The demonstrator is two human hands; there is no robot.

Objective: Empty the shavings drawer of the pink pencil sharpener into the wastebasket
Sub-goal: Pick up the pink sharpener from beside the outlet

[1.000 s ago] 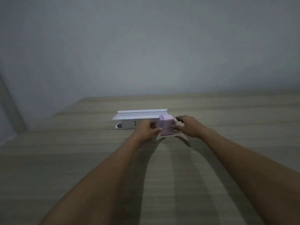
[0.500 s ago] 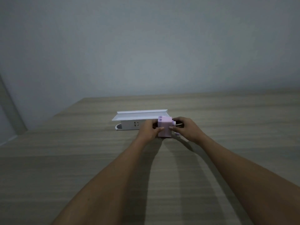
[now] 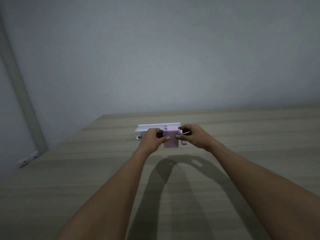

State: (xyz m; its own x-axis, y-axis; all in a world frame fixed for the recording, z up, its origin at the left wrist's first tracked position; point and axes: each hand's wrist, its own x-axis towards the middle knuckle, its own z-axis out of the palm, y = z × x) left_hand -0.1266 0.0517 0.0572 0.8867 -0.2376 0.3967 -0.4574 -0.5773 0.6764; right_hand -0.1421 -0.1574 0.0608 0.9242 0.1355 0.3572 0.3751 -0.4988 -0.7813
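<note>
The pink pencil sharpener [image 3: 171, 138] sits raised off the desk [image 3: 242, 144] in your two hands, its crank [image 3: 183, 142] on the right. Your left hand [image 3: 152, 139] pinches its left side, and your right hand [image 3: 194, 135] clasps the crank end. A white power strip [image 3: 156, 127] lies just behind, near the desk's far edge, with bare wood open toward you and to the right.

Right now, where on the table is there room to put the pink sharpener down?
Bare wood lies right of the right hand and on the near table around both forearms. It's crowded only by the white power strip behind the pink sharpener.
</note>
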